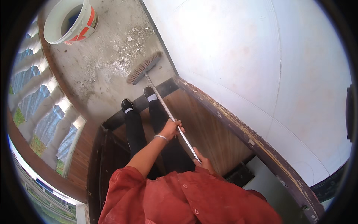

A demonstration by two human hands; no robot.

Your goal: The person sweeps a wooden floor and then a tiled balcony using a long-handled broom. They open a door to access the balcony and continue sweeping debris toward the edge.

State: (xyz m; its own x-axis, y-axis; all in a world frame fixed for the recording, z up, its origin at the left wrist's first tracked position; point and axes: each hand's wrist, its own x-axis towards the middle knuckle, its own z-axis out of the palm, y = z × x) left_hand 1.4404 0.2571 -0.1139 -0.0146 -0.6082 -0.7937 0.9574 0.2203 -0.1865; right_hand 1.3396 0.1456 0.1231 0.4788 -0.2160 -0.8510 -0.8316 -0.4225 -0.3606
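Observation:
A long-handled push broom slants across the view. My left hand (171,130), with a bracelet at the wrist, is closed around the middle of its shiny metal handle (162,102). Lower down, my right hand (204,162) grips the handle near its top end, close to my red shirt. The broom head (145,68) rests bristles-out on the concrete floor (105,92), just beyond my shoes. White flakes and crumbs of debris (120,64) are scattered on the far side of the bristles.
A white plastic bucket (86,32) with red markings stands at the upper left. Balusters (53,98) line the left side. A dark threshold (138,102) lies under my shoes, beside a worn door frame (223,112). A white wall (237,56) fills the right.

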